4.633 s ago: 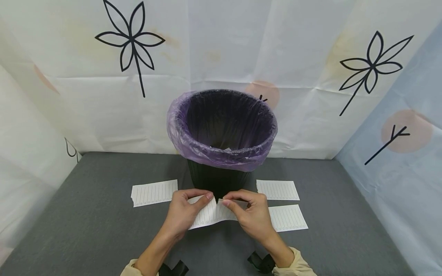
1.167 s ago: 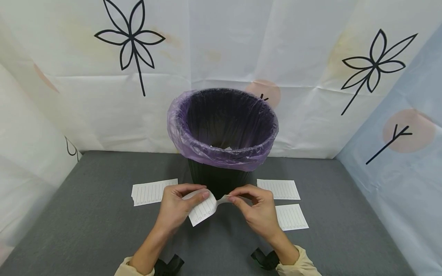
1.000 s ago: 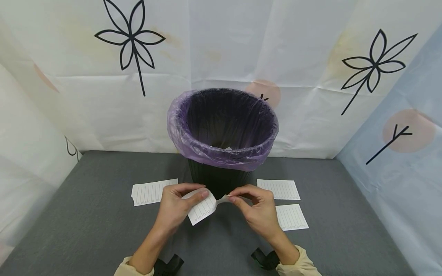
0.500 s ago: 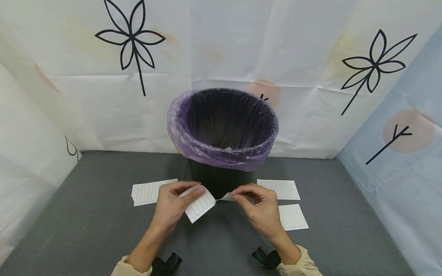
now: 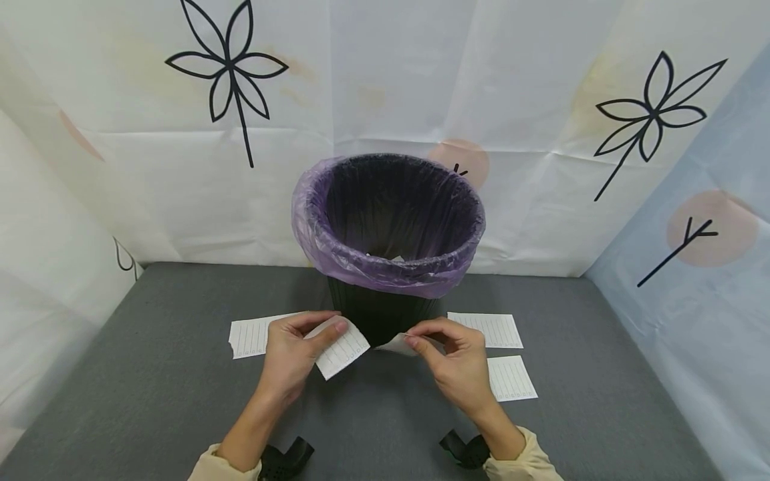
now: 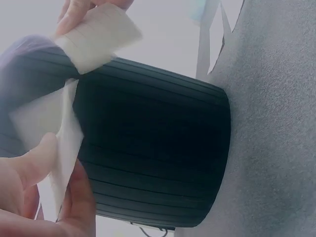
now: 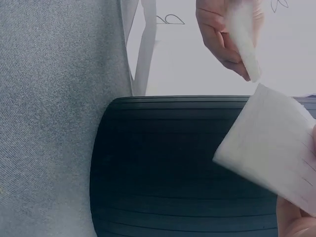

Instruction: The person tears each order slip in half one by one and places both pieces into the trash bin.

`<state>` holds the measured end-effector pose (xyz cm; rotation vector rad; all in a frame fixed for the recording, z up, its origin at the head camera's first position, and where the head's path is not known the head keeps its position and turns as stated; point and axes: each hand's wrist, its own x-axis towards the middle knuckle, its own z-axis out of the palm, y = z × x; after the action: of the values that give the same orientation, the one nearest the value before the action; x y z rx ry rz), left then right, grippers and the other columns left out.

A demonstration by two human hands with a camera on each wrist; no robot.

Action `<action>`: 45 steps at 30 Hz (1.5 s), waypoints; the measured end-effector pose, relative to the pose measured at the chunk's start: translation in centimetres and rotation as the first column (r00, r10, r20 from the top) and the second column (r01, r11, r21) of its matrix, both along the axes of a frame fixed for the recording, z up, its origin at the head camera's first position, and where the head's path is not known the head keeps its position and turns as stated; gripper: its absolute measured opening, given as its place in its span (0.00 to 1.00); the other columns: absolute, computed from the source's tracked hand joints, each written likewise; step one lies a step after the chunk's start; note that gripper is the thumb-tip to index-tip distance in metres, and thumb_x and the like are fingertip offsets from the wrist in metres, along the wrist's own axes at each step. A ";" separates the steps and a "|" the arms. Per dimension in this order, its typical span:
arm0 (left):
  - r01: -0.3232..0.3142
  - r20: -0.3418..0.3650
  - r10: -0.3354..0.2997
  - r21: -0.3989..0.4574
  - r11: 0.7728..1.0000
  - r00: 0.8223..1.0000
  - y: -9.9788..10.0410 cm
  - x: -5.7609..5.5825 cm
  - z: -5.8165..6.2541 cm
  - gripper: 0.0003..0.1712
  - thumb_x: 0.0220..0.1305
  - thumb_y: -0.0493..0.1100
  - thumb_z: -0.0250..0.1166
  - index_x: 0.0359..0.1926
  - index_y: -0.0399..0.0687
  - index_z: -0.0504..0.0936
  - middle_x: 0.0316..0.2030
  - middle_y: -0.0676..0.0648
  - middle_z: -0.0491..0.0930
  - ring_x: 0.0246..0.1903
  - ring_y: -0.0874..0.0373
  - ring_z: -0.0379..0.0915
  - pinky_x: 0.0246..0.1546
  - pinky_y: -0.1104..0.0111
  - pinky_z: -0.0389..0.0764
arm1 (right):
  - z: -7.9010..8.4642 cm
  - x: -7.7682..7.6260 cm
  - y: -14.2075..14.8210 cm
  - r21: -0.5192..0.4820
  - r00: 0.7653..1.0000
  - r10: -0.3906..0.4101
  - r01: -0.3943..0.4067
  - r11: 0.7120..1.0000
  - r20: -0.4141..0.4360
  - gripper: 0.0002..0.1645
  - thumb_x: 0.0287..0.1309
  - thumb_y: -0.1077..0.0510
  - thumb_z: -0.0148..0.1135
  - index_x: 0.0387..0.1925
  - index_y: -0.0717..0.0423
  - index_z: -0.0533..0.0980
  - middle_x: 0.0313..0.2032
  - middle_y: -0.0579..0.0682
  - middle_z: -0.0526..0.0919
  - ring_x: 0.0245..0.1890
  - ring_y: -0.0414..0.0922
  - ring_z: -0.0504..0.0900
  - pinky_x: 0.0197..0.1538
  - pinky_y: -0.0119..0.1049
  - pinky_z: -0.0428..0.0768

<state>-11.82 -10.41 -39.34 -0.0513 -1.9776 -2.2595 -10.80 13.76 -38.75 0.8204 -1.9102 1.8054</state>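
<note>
My left hand [image 5: 287, 354] pinches a piece of lined paper [image 5: 345, 350] between thumb and fingers, its printed side up. Opposite it, my right hand [image 5: 455, 364] pinches another piece of paper [image 5: 397, 344], turned with its plain side showing. A narrow gap separates the two pieces, clearest in the right wrist view, where the near piece [image 7: 269, 140] stands apart from the far one [image 7: 242, 39]. Both hands are raised just in front of a dark ribbed trash bin [image 5: 385, 310]. In the left wrist view the left piece [image 6: 64, 143] looks bent.
A purple bag [image 5: 319, 250] lines the bin, and small white scraps [image 5: 396, 259] show inside. One lined paper [image 5: 246, 337] lies on the grey table [image 5: 150, 374] at left; two more, an upper [image 5: 487, 331] and a lower [image 5: 511, 379], lie at right. A printed curtain [image 5: 385, 80] hangs behind.
The paper was one sheet between both hands, twisted and joined by a narrowing strip; now it is torn in two. My left hand has moved left and slightly up, my right hand slightly right.
</note>
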 end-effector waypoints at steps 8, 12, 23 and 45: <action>0.004 0.028 -0.004 0.005 1.000 1.000 -0.2 -0.1 0.3 0.14 0.60 0.30 0.73 0.44 0.23 0.85 0.35 0.48 0.89 0.29 0.59 0.84 0.29 0.71 0.82 | 0.1 -0.2 0.1 -0.003 1.000 0.003 -0.003 1.000 0.003 0.09 0.54 0.78 0.69 0.35 0.66 0.83 0.32 0.60 0.86 0.36 0.43 0.86 0.41 0.31 0.83; 0.019 0.031 -0.020 0.008 1.000 0.999 -0.2 0.0 0.5 0.16 0.60 0.31 0.73 0.46 0.22 0.84 0.36 0.47 0.89 0.31 0.58 0.85 0.30 0.71 0.82 | 0.1 -0.1 0.0 0.001 1.000 0.000 0.000 1.000 0.005 0.12 0.52 0.80 0.68 0.34 0.65 0.83 0.32 0.59 0.86 0.36 0.43 0.86 0.41 0.31 0.83; 0.059 -0.011 -0.060 -0.037 0.998 0.998 0.0 0.9 1.8 0.16 0.59 0.32 0.74 0.45 0.24 0.85 0.37 0.47 0.89 0.33 0.57 0.84 0.30 0.70 0.83 | 1.0 0.4 0.1 -0.002 1.000 0.000 0.000 1.000 -0.011 0.09 0.55 0.77 0.69 0.35 0.65 0.83 0.31 0.59 0.86 0.35 0.43 0.86 0.41 0.32 0.83; 0.032 -0.253 -0.072 -0.157 0.987 0.965 -2.4 3.7 10.3 0.08 0.61 0.30 0.72 0.42 0.35 0.89 0.38 0.41 0.89 0.43 0.52 0.84 0.43 0.68 0.82 | 8.9 1.4 3.9 -0.022 0.984 0.101 -0.105 0.994 -0.144 0.08 0.55 0.78 0.67 0.37 0.72 0.82 0.35 0.58 0.87 0.37 0.48 0.85 0.42 0.32 0.82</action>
<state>-8.12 -12.80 -29.04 -0.3973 -2.0216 -2.0056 -9.44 17.61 -29.89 1.0268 -1.7766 1.7772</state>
